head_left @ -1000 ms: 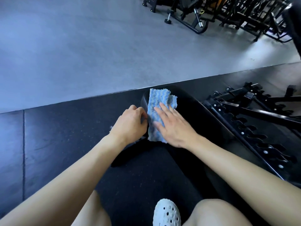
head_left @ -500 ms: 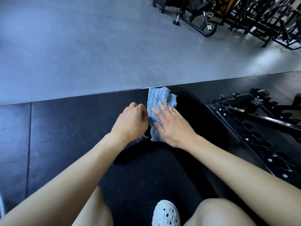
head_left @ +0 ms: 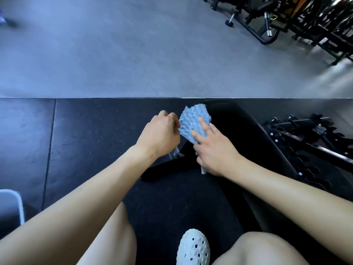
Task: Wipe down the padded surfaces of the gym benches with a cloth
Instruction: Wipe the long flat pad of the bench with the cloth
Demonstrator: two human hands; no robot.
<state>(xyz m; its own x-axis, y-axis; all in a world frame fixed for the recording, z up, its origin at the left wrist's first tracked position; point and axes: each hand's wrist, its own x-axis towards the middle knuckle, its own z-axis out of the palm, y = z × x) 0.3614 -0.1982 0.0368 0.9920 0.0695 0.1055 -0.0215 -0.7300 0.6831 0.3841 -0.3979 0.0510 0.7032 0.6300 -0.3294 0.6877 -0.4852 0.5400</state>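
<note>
- Pressing flat on the blue cloth (head_left: 193,119), the right hand (head_left: 215,150) lies just right of the frame's centre, its fingers (head_left: 203,124) straight and slightly spread over the cloth's lower right part.
- The cloth lies on the black bench pad (head_left: 240,131) at its upper left end, sticking out above the fingertips; a pale strip of it shows below the palm.
- The left hand (head_left: 160,134) sits just left of the cloth, its fingers (head_left: 172,119) curled at the cloth's left edge; I cannot tell whether they pinch the cloth or the pad's rim.
- A black metal bench frame (head_left: 305,134) lies at the right edge on the dark rubber mat (head_left: 95,131).
- Grey floor (head_left: 133,54) fills the upper half, with gym machines (head_left: 286,20) in the upper right.
- A white perforated shoe (head_left: 193,247) shows at bottom centre, and a white bin (head_left: 9,205) at lower left.
</note>
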